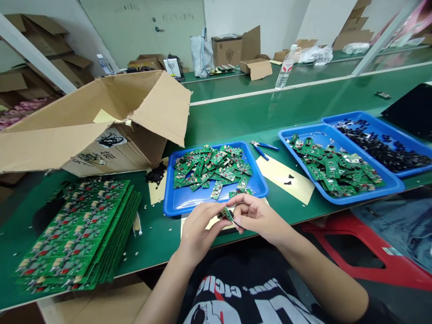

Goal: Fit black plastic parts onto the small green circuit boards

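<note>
Ctr tray [191,198] sits on bench [158,234], loose PCBs [212,166] in it. Before ctr tray: L hand [202,222] & R hand [258,215], small PCB [227,214] btwn them. L of ctr tray, bit nearer: PCB panel stack [77,229]. Behind-L of ctr tray: open carton [135,130]. Immed. R of ctr tray: paper sheet [275,173] w/ scraps [288,183] on it, cutters [265,146] at far end. Further R of ctr tray: 2nd tray [391,184] w/ more PCBs [332,166], then 3rd tray [411,172] w/ small parts [381,144]. Well behind ctr tray, to R: bottle [286,67].
</note>
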Demonstrator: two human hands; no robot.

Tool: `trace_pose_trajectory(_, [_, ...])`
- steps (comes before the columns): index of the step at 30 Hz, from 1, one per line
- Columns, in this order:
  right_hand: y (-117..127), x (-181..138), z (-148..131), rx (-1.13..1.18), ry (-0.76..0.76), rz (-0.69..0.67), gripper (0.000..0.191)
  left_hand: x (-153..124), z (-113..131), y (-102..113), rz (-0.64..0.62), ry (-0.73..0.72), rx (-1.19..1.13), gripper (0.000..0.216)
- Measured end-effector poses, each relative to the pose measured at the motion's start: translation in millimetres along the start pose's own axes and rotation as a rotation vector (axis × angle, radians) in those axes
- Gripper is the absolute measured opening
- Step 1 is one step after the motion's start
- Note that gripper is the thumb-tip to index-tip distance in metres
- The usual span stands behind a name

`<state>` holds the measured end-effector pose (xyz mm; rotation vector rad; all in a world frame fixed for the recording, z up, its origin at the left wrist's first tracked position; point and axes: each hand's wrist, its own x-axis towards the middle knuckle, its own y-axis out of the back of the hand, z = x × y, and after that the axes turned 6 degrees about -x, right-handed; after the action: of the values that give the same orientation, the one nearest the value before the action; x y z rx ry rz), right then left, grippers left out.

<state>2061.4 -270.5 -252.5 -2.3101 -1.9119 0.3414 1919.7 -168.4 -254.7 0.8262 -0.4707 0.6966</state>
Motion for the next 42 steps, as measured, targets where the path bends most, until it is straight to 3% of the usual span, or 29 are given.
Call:
trace_pose_trajectory(7, [-6, -3, 0, -0.300, 0.213, 0.209, 0.019, -8, 3, -7, -0.069, 0.411, -0.454, 0.046])
trace_pose_trajectory(10, [-7, -4, -1, -0.475, 0.319, 0.286, 0.012, -8, 9, -9, -0.058, 0.480, -0.546, 0.038])
trace_pose_trajectory(14, [-8, -5, -1, -0.733, 0.436, 0.383, 0.001, -5, 14, -12, 0.016, 0.514, -0.482, 0.027])
trace_pose_trajectory(20, [-10, -3, 0, -1.003, 0.637, 0.420, 0.009, -3, 13, -15, 0.051, 0.541, -0.382, 0.024])
trace_pose_trajectory(31, [-11, 5, 11, -1.441, 0.611, 0.396, 0.024, -9, -2, -21, -0.036, 0.374, 0.025, 0.020])
trace_pose_trajectory(34, [-7, 11, 11, -1.437, 0.606, 0.413, 0.021, -8, -1, -21, -0.051, 0.321, 0.047, 0.019])
trace_pose_trajectory(37, [7, 16, 4, -1.352, 0.547, 0.589, 0.018, -5, 2, -19, 0.020, 0.352, 0.029, 0.018])
trace_pose_trajectory(39, [20, 16, -2, -1.175, 0.450, 0.689, 0.014, -4, 4, -17, 0.081, 0.439, -0.051, 0.018])
trace_pose_trajectory(41, [28, 13, -6, -0.932, 0.365, 0.643, 0.008, -4, 3, -17, 0.143, 0.525, -0.188, 0.019])
trace_pose_trajectory(42, [29, 11, -7, -0.822, 0.336, 0.561, 0.014, -4, 3, -18, 0.175, 0.559, -0.260, 0.020])
